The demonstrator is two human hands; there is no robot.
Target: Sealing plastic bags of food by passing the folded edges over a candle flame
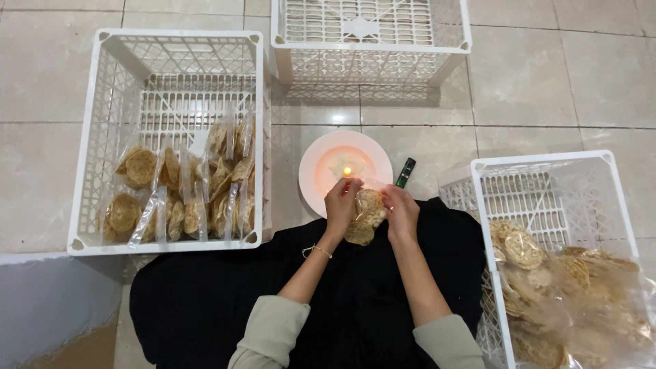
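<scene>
Both of my hands hold one small clear bag of round brown crackers [364,220] above my black-clad lap. My left hand [341,203] pinches the bag's top left corner, right beside a small lit candle flame [347,171]. My right hand [401,210] grips the bag's right side. The flame burns in the middle of a white round plate [313,183] on the tiled floor just beyond my hands.
A white plastic crate [89,143] at the left holds several sealed cracker bags standing upright. A second white crate [492,225] at the right holds a big clear bag of loose crackers. An empty white crate [372,55] stands at the back. A green lighter [405,172] lies by the plate.
</scene>
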